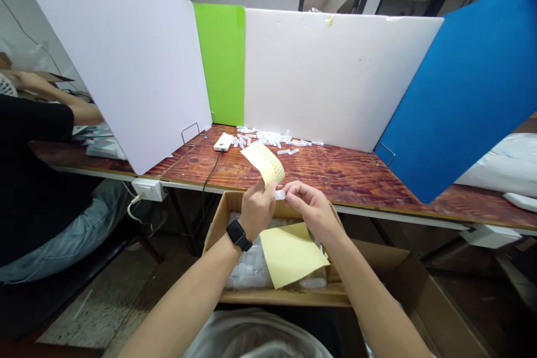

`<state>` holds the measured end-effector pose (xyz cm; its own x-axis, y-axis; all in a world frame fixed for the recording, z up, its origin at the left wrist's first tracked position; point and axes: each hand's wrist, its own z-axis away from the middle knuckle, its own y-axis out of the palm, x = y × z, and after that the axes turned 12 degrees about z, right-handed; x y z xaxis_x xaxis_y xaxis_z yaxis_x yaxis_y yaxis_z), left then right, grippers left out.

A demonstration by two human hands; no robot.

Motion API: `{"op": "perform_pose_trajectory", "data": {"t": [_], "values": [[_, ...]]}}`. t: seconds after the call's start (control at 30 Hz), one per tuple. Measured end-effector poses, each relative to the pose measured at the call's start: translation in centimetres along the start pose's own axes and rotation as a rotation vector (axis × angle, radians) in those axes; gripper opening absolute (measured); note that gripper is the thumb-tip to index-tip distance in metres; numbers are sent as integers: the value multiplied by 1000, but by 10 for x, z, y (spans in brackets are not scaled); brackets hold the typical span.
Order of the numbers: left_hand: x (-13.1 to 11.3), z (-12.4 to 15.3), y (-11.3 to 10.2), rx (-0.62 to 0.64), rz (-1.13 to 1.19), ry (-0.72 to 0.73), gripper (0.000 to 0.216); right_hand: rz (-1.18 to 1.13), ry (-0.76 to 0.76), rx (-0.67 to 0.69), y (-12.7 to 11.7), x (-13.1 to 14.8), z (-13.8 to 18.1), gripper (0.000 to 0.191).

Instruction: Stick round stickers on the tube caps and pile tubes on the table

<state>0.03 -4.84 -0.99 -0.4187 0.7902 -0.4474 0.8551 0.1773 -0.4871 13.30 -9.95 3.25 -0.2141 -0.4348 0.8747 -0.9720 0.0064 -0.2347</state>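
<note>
My left hand (257, 206), with a black watch on its wrist, is closed on the lower end of a pale yellow sticker sheet (265, 162) that curls up over the table edge. My right hand (309, 207) is closed beside it, pinching a small white plastic piece (280, 194) between the two hands. Both hands hover above an open cardboard box (218, 218) holding a bag of white pieces (247, 268) and another yellow sheet (291, 254).
A pile of small white plastic pieces (268, 139) and a white device with a cable (224, 141) lie on the wooden table (335, 170). White, green and blue boards (335, 72) wall the desk. A person in black (33, 179) sits at the left.
</note>
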Motion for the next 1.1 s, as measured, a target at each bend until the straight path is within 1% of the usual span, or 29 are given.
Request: {"op": "perform_pose_trajectory", "data": {"t": [0.13,0.3,0.43,0.6,0.7,0.8,0.87,0.93,1.0,1.1], "values": [[0,2,0,-66,-32,63,27,-147,67,-38,8,-7,1,14],[0,2,-1,-146,-100,155,30,-392,211,-84,18,-5,3,15],[1,0,-2,-177,-135,217,28,-567,242,-86,19,-3,3,11],[3,-1,-2,-166,-196,252,24,-609,259,-106,21,-5,2,10],[3,-2,-2,-164,-283,275,23,-624,262,-155,26,-6,3,10],[1,-3,-3,-187,-376,310,22,-647,269,-220,31,-6,4,10],[1,-3,-4,-198,-408,326,21,-676,285,-239,32,-6,5,10],[1,-2,-5,-195,-387,327,21,-723,326,-202,31,-6,5,9],[0,-1,-5,-189,-328,310,20,-765,370,-134,29,-6,5,10],[-1,1,-4,-177,-241,289,21,-757,344,-63,25,-7,5,14]]}}
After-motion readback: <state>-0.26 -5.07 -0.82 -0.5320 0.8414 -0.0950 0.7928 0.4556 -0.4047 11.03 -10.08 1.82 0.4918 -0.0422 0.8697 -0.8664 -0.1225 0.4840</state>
